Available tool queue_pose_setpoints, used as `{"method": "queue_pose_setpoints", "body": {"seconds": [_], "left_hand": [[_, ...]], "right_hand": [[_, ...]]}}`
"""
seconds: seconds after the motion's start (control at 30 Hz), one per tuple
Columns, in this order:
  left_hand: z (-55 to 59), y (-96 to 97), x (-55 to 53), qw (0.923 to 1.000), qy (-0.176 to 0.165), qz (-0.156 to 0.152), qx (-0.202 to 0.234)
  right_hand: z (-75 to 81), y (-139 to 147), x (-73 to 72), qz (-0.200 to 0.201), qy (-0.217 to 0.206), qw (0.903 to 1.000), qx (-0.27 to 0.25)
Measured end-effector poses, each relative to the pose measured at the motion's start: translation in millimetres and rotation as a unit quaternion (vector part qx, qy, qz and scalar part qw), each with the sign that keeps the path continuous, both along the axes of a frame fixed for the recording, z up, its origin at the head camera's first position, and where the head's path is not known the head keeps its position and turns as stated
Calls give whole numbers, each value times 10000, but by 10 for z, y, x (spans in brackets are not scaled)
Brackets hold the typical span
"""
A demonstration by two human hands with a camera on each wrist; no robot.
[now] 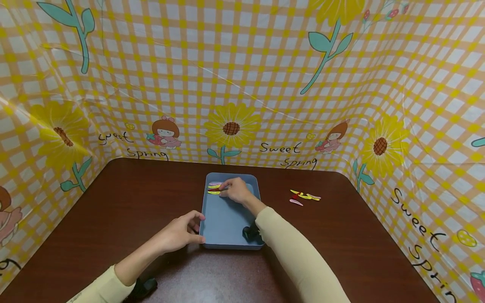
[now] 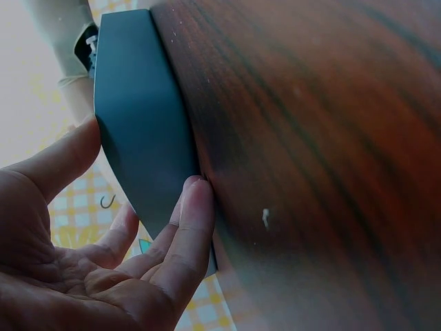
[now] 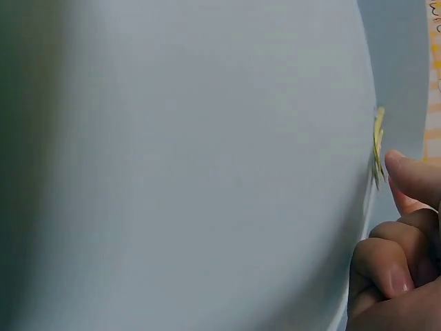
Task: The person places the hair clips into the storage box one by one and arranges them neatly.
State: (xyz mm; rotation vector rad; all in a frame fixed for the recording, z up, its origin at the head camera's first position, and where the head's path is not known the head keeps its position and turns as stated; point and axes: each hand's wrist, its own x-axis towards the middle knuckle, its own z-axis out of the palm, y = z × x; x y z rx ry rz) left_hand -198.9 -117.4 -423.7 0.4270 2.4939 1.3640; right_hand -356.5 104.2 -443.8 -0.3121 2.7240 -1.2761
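A blue-grey tray (image 1: 227,225) lies on the table. Inside it, at the far left, is a short column of hair clips (image 1: 214,192), yellow, dark red and pale pink. My right hand (image 1: 238,190) reaches in over the tray and pinches the right end of the dark red clip, partly covering it. In the right wrist view, the thumb (image 3: 413,178) is close beside yellow clips (image 3: 378,145), with the other fingers folded below. My left hand (image 1: 182,230) touches the tray's left side, thumb (image 2: 72,155) at the rim and fingertips low on the outer wall.
Several loose hair clips (image 1: 304,195), yellow, red and pink, lie on the brown table (image 1: 322,235) to the right of the tray. A checked cloth (image 1: 189,92) with sunflowers rises behind and at both sides. Dark wrist cameras (image 1: 251,232) sit at the wrists.
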Motion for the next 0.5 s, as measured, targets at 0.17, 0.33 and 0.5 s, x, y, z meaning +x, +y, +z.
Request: {"method": "queue_pose_setpoints", "body": {"seconds": [0.17, 0.33, 0.5], "left_hand": [[17, 3, 15, 10000, -15, 18, -17], [38, 8, 34, 10000, -15, 27, -7], [36, 2, 43, 10000, 8, 2, -35]], "right_hand": [[113, 88, 36, 67, -188, 9997, -108], [224, 225, 64, 277, -343, 9989, -125], [310, 358, 99, 267, -300, 9991, -107]]}}
